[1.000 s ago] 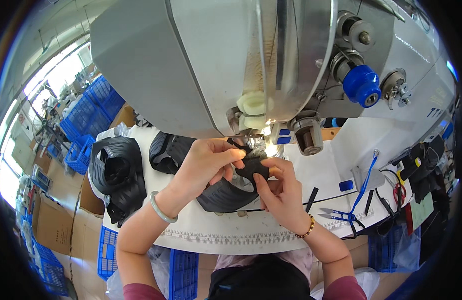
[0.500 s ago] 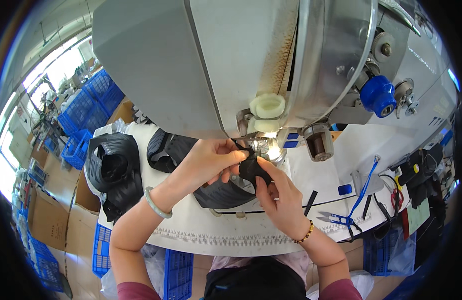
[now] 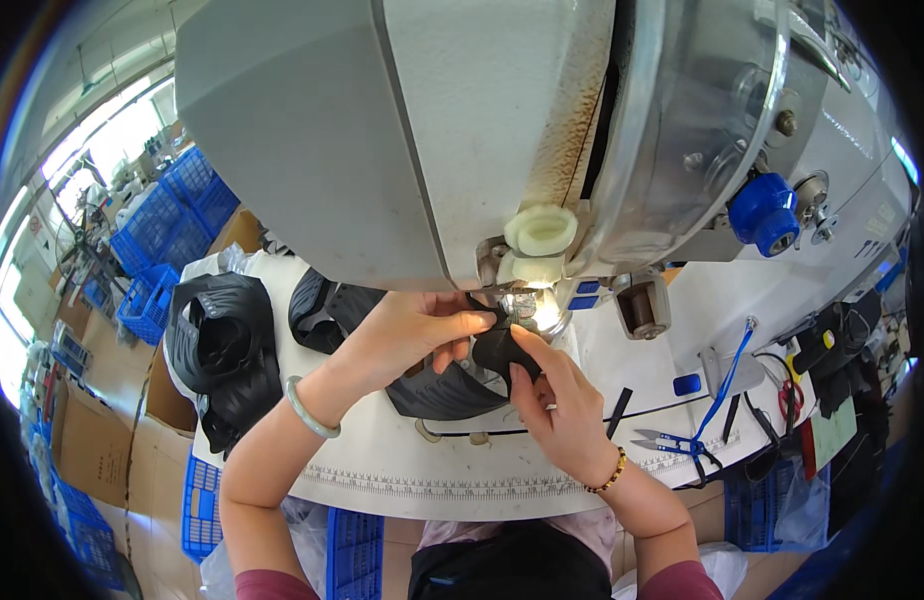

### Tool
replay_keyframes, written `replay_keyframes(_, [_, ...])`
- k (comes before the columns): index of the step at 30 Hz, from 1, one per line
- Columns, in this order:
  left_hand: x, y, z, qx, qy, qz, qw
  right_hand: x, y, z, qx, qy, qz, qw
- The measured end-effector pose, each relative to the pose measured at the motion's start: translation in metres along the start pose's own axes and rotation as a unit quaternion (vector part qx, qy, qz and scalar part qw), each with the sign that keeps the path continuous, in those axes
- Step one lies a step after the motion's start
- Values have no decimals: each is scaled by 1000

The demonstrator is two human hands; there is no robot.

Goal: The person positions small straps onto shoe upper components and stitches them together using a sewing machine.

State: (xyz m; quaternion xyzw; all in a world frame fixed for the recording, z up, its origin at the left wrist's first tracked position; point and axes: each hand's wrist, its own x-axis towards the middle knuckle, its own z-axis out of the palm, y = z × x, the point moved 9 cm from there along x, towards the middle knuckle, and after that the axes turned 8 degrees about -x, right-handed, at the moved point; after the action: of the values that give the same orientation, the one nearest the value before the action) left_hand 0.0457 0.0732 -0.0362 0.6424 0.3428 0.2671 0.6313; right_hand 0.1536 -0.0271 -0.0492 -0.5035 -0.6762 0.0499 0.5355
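Observation:
Both hands hold a black, bent workpiece [image 3: 497,352] close under the head of a large grey sewing machine [image 3: 312,120]. My left hand [image 3: 422,330] pinches its far left edge, thumb on top. My right hand [image 3: 557,395] grips its right side between thumb and fingers. A lit spot [image 3: 547,312] by the needle area shines just beyond the fingertips; the needle itself is hidden. Below the hands, a larger ribbed black piece [image 3: 447,392] rests on the white table [image 3: 462,455]. I cannot tell whether it joins the held part.
More black moulded pieces [image 3: 222,350] are piled at the table's left. Blue-handled thread snips [image 3: 672,442] lie at the right, near a black strip [image 3: 619,413] and red-handled scissors [image 3: 790,400]. Blue crates [image 3: 357,555] stand below the table edge.
My view has shifted slightly, so the machine looks a little larger and lower. Both hands keep their grip on the black workpiece, with hardly any movement relative to it.

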Motion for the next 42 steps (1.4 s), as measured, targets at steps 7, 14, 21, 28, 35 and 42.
replay_keyframes(7, [2, -4, -3, 13, 12, -10, 1000, 2, -2, -1, -15, -3, -4, 1000])
replay_keyframes(14, [1, 4, 5, -47, 3, 15, 999, 4, -8, -3, -23, -5, 3, 1000])
replay_keyframes(21, [4, 5, 3, -17, 4, 21, 1000, 6, -9, -5, -29, -6, 2, 1000])
replay_keyframes(28, [2, 5, 4, -40, 10, 18, 999, 5, -7, -5, -27, -9, 22, 999])
replay_keyframes(35, [8, 5, 2, -34, 9, 53, 998, 6, 3, -10, 7, 9, 54, 998])
replay_keyframes(42, [16, -9, -8, -102, 26, 30, 994, 5, 15, -9, 37, 22, 89, 995])
